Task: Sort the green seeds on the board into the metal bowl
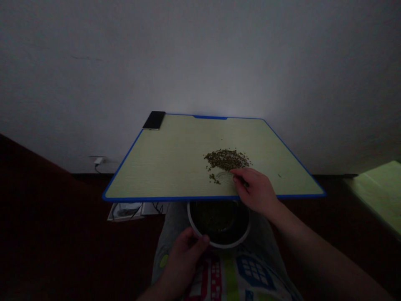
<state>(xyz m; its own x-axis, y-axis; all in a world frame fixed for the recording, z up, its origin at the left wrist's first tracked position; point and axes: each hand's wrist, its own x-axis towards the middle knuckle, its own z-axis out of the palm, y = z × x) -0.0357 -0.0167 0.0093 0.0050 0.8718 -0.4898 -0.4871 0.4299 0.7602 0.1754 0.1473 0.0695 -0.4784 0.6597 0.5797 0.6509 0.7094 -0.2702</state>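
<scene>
A pale-rimmed bowl (219,246) rests on my lap under the table's near edge, with a dark green mass inside. My left hand (185,256) grips its left rim, thumb on top. Above the bowl's right side, my right hand (256,189) is at the table's near edge, its fingers curled and pressed together. Just beyond its fingertips lies a scattered patch of small brownish-green grains (228,159). A faint, clear curved outline (224,177) shows beside the fingertips; whether the hand holds it I cannot tell. A smaller cluster of grains (214,179) sits left of that outline.
The pale folding table (163,167) has a blue edge and stands against a wall. A dark phone (154,120) lies at its far left corner. Below left are a white box with cables (125,211) and a plugged-in charger (99,160). A pale surface (379,192) is at right.
</scene>
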